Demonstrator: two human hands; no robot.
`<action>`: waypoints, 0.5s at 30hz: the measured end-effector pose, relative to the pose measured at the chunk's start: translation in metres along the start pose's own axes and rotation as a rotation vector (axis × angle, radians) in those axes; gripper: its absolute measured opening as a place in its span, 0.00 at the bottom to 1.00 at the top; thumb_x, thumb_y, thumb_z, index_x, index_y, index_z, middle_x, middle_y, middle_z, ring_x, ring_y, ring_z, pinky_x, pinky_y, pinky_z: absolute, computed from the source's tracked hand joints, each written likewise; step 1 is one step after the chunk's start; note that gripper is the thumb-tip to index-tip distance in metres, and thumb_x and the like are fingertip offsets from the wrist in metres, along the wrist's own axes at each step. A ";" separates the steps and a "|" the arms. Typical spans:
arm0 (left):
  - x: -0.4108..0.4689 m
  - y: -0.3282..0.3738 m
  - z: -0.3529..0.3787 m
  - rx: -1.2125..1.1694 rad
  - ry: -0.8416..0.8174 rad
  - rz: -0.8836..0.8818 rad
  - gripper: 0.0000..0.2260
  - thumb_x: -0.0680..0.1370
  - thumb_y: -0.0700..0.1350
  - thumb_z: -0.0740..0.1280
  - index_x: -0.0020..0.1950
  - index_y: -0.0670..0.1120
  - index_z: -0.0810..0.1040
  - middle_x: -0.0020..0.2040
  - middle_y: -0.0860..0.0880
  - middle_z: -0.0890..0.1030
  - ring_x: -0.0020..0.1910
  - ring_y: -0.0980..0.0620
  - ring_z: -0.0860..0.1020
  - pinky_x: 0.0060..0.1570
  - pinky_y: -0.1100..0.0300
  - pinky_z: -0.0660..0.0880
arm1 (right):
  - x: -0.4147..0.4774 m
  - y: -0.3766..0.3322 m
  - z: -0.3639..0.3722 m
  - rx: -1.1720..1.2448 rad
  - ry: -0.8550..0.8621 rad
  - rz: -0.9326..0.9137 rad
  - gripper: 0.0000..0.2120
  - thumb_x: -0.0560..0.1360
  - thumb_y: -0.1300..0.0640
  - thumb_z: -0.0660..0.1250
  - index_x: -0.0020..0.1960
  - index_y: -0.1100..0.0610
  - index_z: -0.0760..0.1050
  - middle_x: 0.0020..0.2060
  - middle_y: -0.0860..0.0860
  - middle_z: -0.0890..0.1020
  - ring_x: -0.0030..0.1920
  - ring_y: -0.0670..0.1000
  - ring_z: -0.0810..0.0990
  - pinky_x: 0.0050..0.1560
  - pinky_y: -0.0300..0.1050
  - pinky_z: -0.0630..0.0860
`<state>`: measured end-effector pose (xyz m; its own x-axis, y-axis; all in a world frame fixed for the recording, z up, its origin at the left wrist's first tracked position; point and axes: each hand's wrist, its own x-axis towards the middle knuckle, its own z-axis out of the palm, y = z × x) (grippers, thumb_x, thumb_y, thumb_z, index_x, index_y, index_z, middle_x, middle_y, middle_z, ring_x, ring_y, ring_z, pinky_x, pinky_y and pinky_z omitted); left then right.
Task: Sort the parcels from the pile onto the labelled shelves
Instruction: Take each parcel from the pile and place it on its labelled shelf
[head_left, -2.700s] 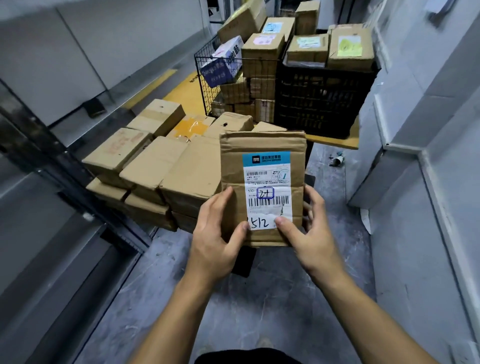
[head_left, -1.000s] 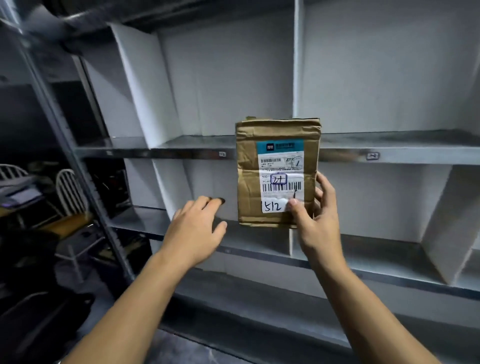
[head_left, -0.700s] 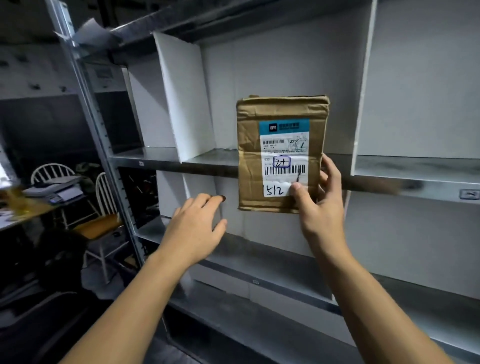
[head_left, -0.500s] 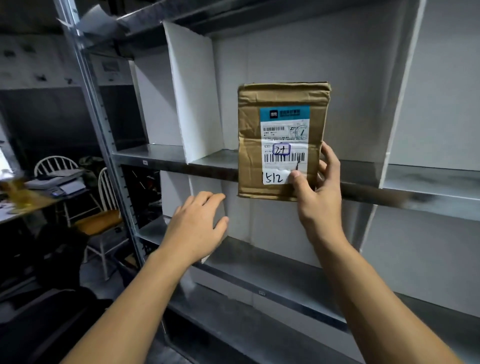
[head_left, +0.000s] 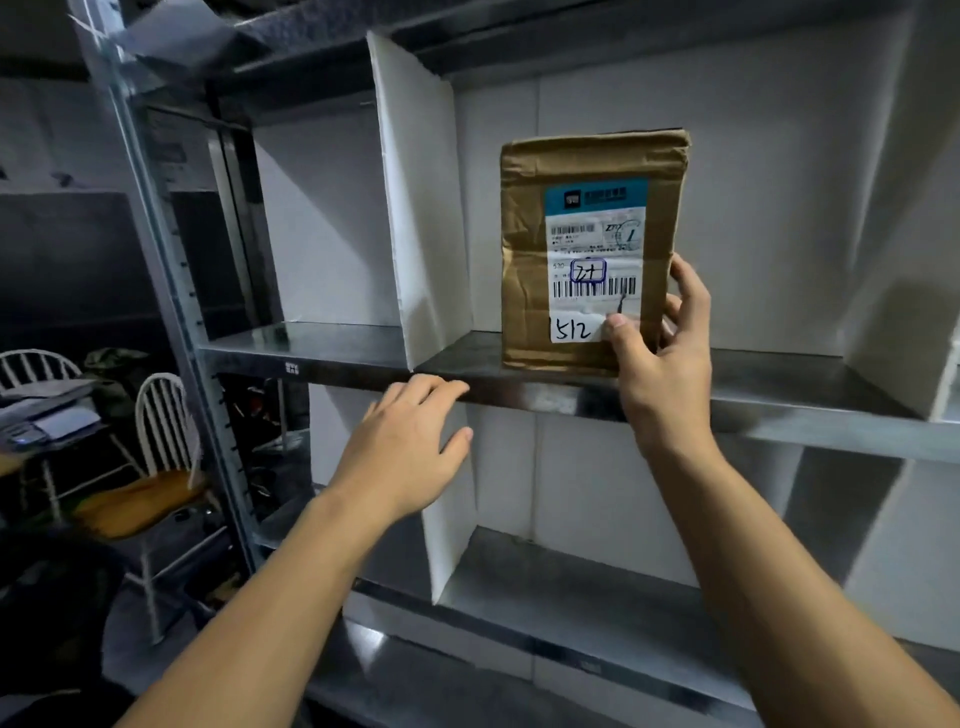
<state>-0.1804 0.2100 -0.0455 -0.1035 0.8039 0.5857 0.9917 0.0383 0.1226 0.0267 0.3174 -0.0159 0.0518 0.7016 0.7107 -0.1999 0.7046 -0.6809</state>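
Note:
A brown cardboard parcel (head_left: 524, 249) with a white and blue shipping label marked "512" stands upright on the metal shelf (head_left: 779, 395), in the compartment right of a white divider (head_left: 415, 208). My right hand (head_left: 660, 364) grips its lower right corner, thumb on the label and fingers behind the edge. My left hand (head_left: 405, 447) hovers empty with relaxed fingers just below the shelf's front edge, to the left of the parcel. The parcel pile is out of view.
White dividers split the shelves into compartments; another divider (head_left: 893, 322) stands at the right. A lower shelf (head_left: 571, 587) shows beneath. A steel upright (head_left: 156, 249) frames the rack's left side. White chairs (head_left: 156, 467) and a cluttered desk (head_left: 47, 415) stand at far left.
I turned from the parcel pile to the shelves. My left hand let go of the parcel, and my right hand raised it and brought it onto the upper shelf.

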 end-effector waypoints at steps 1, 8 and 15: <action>0.004 -0.010 0.001 -0.008 -0.005 0.029 0.22 0.80 0.54 0.61 0.74 0.53 0.66 0.68 0.54 0.69 0.66 0.52 0.66 0.67 0.53 0.65 | -0.001 0.001 0.007 0.007 0.028 0.001 0.28 0.79 0.57 0.68 0.71 0.34 0.63 0.64 0.48 0.78 0.63 0.50 0.80 0.60 0.54 0.80; 0.005 -0.077 0.013 -0.102 -0.017 0.135 0.21 0.79 0.53 0.63 0.72 0.49 0.69 0.66 0.50 0.72 0.64 0.48 0.70 0.65 0.52 0.68 | -0.058 0.013 0.040 0.007 0.106 0.006 0.29 0.80 0.64 0.66 0.75 0.45 0.60 0.65 0.55 0.77 0.63 0.53 0.80 0.60 0.55 0.80; -0.029 -0.113 0.053 -0.201 -0.224 0.209 0.22 0.79 0.53 0.64 0.73 0.54 0.67 0.70 0.50 0.71 0.67 0.48 0.70 0.65 0.53 0.69 | -0.130 0.024 0.057 -0.126 0.219 0.044 0.29 0.80 0.67 0.65 0.71 0.42 0.60 0.63 0.55 0.76 0.63 0.51 0.79 0.60 0.49 0.79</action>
<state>-0.2857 0.2138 -0.1183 0.1414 0.8929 0.4274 0.9525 -0.2403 0.1870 -0.0409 0.2369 -0.1149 0.2592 0.7287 0.6339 -0.0843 0.6709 -0.7367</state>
